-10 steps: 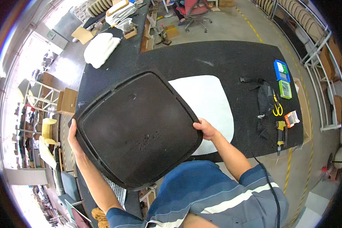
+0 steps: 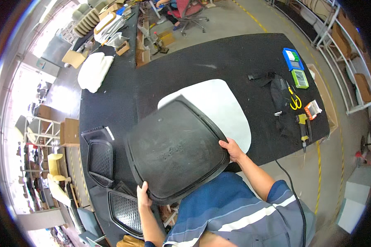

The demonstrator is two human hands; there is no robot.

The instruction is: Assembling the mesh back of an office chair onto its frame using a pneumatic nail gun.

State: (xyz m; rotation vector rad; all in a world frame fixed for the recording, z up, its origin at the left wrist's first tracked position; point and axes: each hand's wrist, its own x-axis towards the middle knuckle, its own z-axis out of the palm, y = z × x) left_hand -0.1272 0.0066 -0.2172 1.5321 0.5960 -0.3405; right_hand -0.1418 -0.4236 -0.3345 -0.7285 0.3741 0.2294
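A black, rounded-square seat panel (image 2: 173,148) with a raised rim is held up, tilted, in front of my body. My left hand (image 2: 143,195) grips its lower left edge, thumb over the rim. At the right corner my right hand (image 2: 231,150) pinches the rim, thumb on top and the other fingers mostly hidden beneath. Behind the panel, a white rounded sheet (image 2: 218,103) lies on the black table (image 2: 173,78), partly covered from view.
Left of the panel lie black textured panels (image 2: 99,160) and a white folded cloth (image 2: 95,72). At right are yellow-handled scissors (image 2: 295,101), a yellow power tool (image 2: 303,129), a black strap bundle (image 2: 278,92) and blue and green boxes (image 2: 293,59). A person sits on a red chair (image 2: 188,10) beyond.
The black panel has turned and shifted to the right, with both hands still on it. My left hand has come down and rightward. Dark textured panels at the left are now uncovered.
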